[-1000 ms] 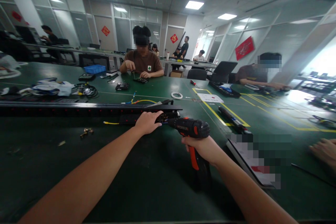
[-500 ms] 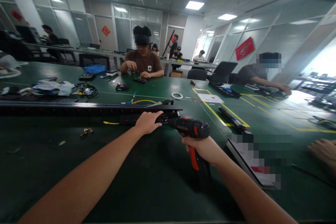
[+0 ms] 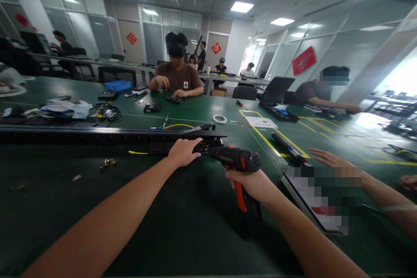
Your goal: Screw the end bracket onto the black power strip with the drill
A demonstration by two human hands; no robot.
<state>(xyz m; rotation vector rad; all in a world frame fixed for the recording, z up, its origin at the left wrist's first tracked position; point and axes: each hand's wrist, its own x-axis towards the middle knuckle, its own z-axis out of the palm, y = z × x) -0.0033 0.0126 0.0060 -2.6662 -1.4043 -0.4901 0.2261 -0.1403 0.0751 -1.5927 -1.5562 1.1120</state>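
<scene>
My right hand [image 3: 252, 184] is closed round the grip of a black and orange cordless drill [image 3: 239, 159]. The drill points left, its nose close to the end of a long black bar [image 3: 107, 137] with small red marks along its side. Around that end my left hand [image 3: 183, 153] is closed, gripping it, with thumb and forefinger towards the drill; its other fingers are partly hidden. Wiring shows inside the bar's end beside my fingertips. Whether the drill bit touches a screw cannot be made out. A yellow wire [image 3: 138, 152] sticks out left of my left hand.
Small brass-coloured screws [image 3: 107, 164] lie on the green table [image 3: 137, 243]. Beyond the bar are cables [image 3: 106, 112], a roll of white tape [image 3: 219, 119] and a blue basket [image 3: 117, 85]. A co-worker's hand [image 3: 329, 158] reaches over a pixelated booklet [image 3: 309, 206] at right.
A co-worker's hand has come in from the right, above the booklet. A person far back carrying a long dark bar has moved left. My hands and the drill have stayed in place.
</scene>
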